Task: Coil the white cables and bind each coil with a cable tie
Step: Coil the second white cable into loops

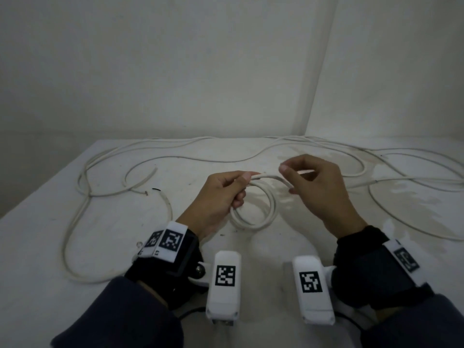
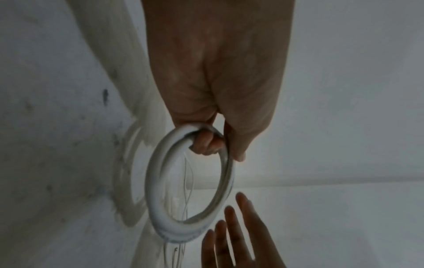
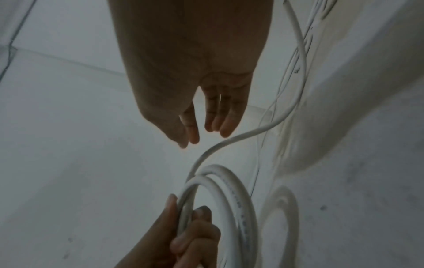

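My left hand (image 1: pixel 223 192) grips a small coil of white cable (image 1: pixel 253 209) by its top, held just above the white table (image 1: pixel 50 234); in the left wrist view its fingers (image 2: pixel 206 143) curl through the coil (image 2: pixel 158 199). My right hand (image 1: pixel 319 182) hovers at the coil's upper right. Its thumb and fingers are spread around the free run of cable (image 3: pixel 296 101) and do not close on it. The right wrist view shows those fingers (image 3: pixel 213 119) nearly straight, with the coil (image 3: pixel 231 195) and left hand (image 3: pixel 183 235) below.
Loose white cables sprawl in big loops over the left (image 1: pixel 82 172) and right (image 1: pixel 376 197) of the table. A small dark piece (image 1: pixel 156 189) lies near cut cable ends on the left. Walls close off the back and right.
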